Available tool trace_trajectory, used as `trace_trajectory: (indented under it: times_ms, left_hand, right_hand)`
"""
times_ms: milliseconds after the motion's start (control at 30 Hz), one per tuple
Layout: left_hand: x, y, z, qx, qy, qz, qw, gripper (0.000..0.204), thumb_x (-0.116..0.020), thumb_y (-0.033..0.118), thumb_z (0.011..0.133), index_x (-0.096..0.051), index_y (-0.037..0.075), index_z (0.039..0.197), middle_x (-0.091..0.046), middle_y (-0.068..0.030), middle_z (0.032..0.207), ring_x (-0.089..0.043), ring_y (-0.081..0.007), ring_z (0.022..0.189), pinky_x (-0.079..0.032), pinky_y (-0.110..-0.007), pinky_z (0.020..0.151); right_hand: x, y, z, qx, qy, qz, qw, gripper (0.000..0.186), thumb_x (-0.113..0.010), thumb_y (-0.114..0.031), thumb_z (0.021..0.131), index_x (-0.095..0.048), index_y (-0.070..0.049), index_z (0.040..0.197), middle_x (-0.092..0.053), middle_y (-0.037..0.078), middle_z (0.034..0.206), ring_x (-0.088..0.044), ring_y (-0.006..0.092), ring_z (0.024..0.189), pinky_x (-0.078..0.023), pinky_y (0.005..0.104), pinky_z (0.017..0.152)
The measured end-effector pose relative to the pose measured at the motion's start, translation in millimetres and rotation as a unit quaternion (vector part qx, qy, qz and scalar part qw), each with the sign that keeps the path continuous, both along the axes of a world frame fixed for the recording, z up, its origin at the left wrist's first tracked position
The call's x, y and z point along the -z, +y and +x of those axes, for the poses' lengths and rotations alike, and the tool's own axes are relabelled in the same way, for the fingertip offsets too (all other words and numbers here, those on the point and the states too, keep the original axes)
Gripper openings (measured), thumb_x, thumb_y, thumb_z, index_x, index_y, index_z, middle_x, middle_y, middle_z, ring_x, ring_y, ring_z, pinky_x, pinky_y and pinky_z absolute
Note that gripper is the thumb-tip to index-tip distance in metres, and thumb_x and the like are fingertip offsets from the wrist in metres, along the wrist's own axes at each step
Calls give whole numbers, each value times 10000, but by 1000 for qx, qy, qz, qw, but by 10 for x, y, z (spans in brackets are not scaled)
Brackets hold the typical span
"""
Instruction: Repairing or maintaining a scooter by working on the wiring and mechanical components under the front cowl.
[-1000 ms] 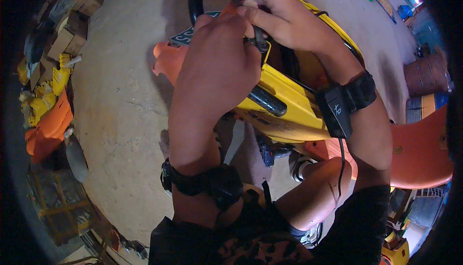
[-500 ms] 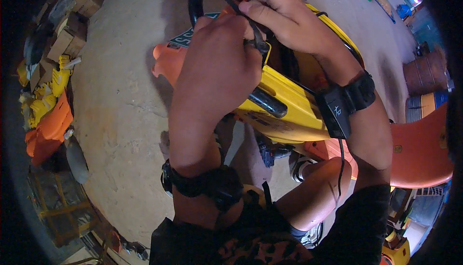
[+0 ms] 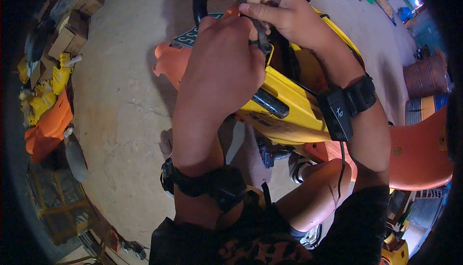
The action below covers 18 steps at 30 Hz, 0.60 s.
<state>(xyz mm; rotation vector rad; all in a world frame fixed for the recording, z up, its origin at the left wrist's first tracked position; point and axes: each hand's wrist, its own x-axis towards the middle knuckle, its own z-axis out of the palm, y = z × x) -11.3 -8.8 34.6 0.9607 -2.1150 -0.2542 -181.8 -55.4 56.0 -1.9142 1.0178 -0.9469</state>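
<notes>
Floor: the pale, dusty grey ground [image 3: 120,106] spreads from 7 o'clock round to 1 o'clock.
Yellow machine: a big shell of shiny yellow plastic [image 3: 296,130] sits at 2 o'clock, with a fat black peg [image 3: 271,103] on its near side.
Orange panel: a wide, curved sheet of orange plastic [image 3: 419,156] is between 3 and 4 o'clock.
Taped bundle: a dark, boxy pack with brown tape across it [image 3: 62,212] lies at 8 o'clock.
Drum: a round, rusty brown barrel [image 3: 425,75] stands near 3 o'clock.
Left hand: it [image 3: 224,55] is at 12 o'clock, back up, fingers curled in tight beside the strip. I cannot tell if it holds on.
Right hand: it [image 3: 287,14] is at 1 o'clock, thumb and bent fingers close together, a narrow gap by the strip. I cannot tell if it pinches anything.
Number plate: a flat, dark green plate with pale marks [image 3: 185,37] peeks out at 11 o'clock, next to the left hand.
Strip: a thin, bendy black strip [image 3: 262,39] is between 12 and 1 o'clock, running between the two hands.
</notes>
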Motion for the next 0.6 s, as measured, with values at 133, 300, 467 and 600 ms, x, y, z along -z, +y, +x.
trace_trajectory:
  times_ms: [133,300,467,600]
  left_hand:
    - [35,-10,-3,-2,0,-6,1000,121,-561,59,723,-575,-33,801,-617,-204,870,-548,-398,837,-441,-457,811]
    - [38,-2,-9,-15,-6,4,1000,133,-581,71,748,-596,28,873,-633,-162,892,-566,-372,883,-448,-441,818]
    - [-16,2,29,-14,-20,5,1000,146,-586,66,758,-599,35,900,-636,-156,924,-566,-367,920,-443,-428,841]
    - [15,-12,6,-1,-12,9,1000,137,-582,57,753,-593,29,887,-625,-162,903,-562,-370,910,-440,-427,831]
  right_hand:
    - [5,-2,-21,2,-135,162,977,486,-542,-45,899,-338,-11,1339,-558,33,753,-524,97,578,-428,231,504]
    - [-140,87,48,91,-294,220,926,533,-542,-14,827,-361,-22,1328,-597,61,765,-519,98,506,-425,208,453]
    - [-36,-24,-156,51,-253,191,947,622,-531,-20,801,-313,-40,1383,-612,89,769,-552,125,502,-441,225,423]
    - [33,-69,-197,140,-269,168,938,643,-540,-27,804,-299,-58,1399,-615,93,761,-591,140,532,-481,239,440]
